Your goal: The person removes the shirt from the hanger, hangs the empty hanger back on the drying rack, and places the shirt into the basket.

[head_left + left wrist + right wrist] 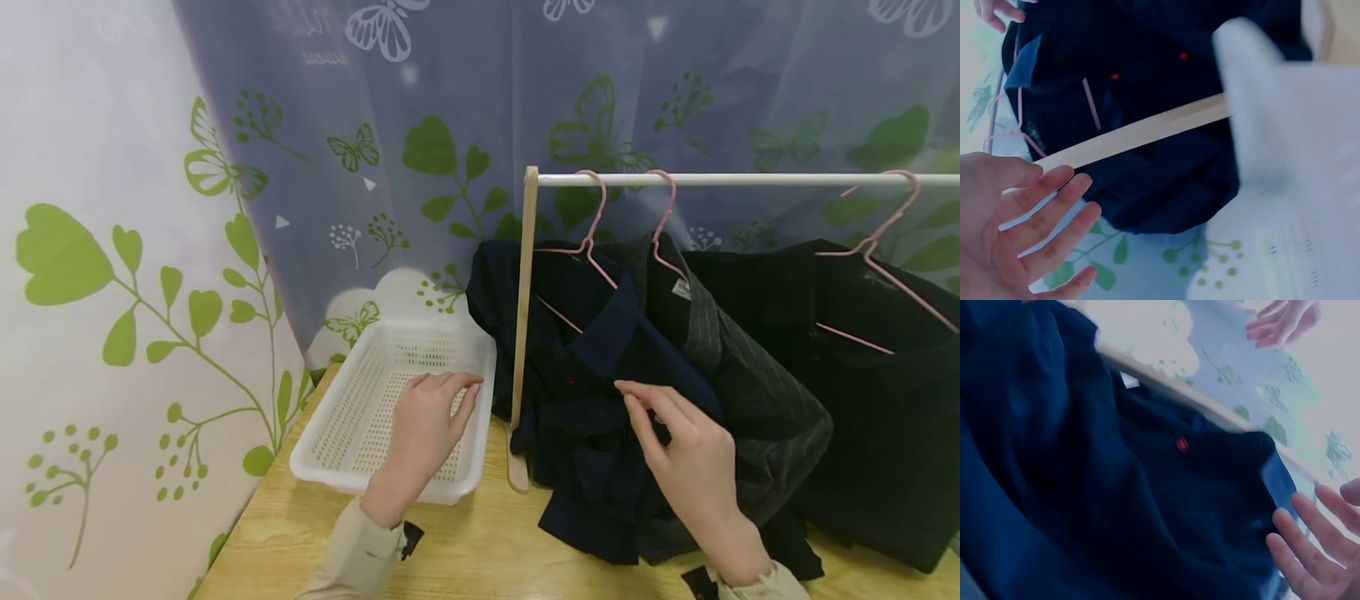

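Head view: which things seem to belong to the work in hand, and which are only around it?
Probably in the work (nothing is held):
navy shirt, nearest the right hand
its pink hanger
rack it hangs on
white basket, with the left hand seen over it

Probably just around:
grey striped garment
black clothing
patterned curtain

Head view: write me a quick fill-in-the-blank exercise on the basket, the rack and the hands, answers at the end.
The basket is coloured ____.
The rail bears ____ pink hangers.
The hand seen against the basket is the person's ____ one.
The navy garment nearest the wooden post shows a small mark coloured ____.

Missing words: white; three; left; red.
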`<state>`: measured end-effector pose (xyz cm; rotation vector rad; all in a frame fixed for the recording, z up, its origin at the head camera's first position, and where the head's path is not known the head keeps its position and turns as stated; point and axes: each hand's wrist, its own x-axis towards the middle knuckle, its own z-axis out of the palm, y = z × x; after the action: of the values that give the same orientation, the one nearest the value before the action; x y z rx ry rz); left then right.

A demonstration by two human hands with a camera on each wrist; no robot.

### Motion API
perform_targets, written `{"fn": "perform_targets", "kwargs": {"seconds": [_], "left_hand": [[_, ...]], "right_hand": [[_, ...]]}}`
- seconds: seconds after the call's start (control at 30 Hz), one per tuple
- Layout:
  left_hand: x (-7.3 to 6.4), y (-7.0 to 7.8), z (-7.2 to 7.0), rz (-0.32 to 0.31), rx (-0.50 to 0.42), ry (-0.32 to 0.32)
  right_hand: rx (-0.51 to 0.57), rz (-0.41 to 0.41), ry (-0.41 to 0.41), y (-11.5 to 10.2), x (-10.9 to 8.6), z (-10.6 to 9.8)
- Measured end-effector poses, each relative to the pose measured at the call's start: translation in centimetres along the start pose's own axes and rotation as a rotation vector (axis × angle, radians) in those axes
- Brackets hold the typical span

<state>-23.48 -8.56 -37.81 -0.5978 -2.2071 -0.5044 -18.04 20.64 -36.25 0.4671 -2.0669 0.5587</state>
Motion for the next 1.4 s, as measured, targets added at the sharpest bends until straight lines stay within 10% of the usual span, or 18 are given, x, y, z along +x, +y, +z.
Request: {"fn": "perform_targets", "kwargs": {"seconds": [0.23,0.8,1.2,1.4], "left_hand": [[3.3,-0.3,-0.2,-0.038,-0.049,0.035],[8.9,0.0,2.8,-0.050,-0.007,0.050],[9.9,0.4,5.4,0.032,0.273,-0.105],[10.2,0.6,5.9,0.077,0.335,-0.072]], "right_hand": [[0.000,-0.019,0.145,1.3,3.3,-0.8],[-0.147,0.067,-0.025,3.3,4.8,-0.1],[-0.115,0.178,-0.275,3.9,3.4,0.6],[-0.079,0.152,-0.211,4.0,3.3,0.9]]}}
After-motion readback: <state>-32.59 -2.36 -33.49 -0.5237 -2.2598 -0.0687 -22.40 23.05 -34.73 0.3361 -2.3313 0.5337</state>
